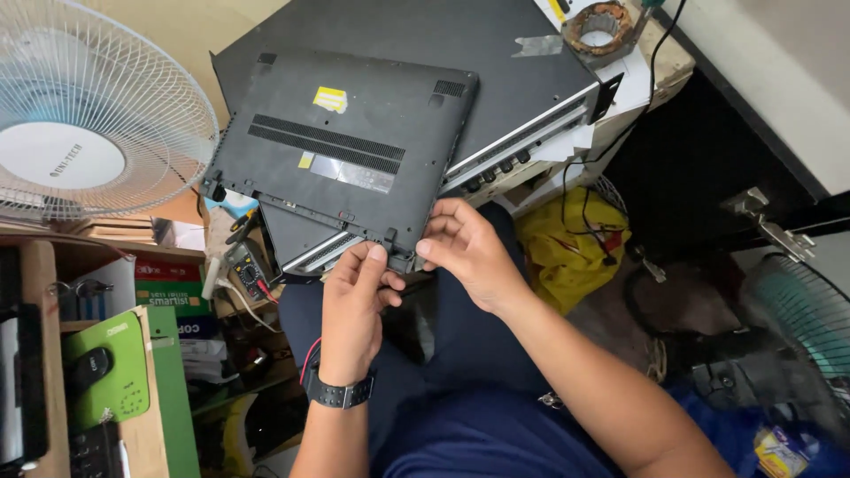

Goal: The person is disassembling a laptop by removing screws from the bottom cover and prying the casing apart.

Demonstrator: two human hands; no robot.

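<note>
Although its near edge is partly hidden by the fingers, the black laptop (345,159) lies bottom-up on the workbench (660,57), its base panel facing the camera, a yellow sticker near the far edge and long vent slots across the middle. Its near right corner hangs over the bench edge above the person's lap.

Left hand (352,305): fingers curled, thumb and fingertips pinched on the near rim of the base panel, close to a hinge notch. Right hand (465,248): fingers bent, tips pressed on the same rim just to the right. Both hands close narrowly on the panel's edge; neither holds a tool.

Judgement: the near edge of the panel appears to be under work at the seam. Good practice would be even pressure from both hands, moving along the seam bit by bit, keeping the laptop flat on the bench so it cannot tip off the overhang.

Surroundings: a second, larger dark device (425,35) lies under the laptop. A multimeter (248,270) sits near left, a white fan (80,115) far left, a yellow bag (567,243) right, and a copper-wound ring (602,26) far right.
</note>
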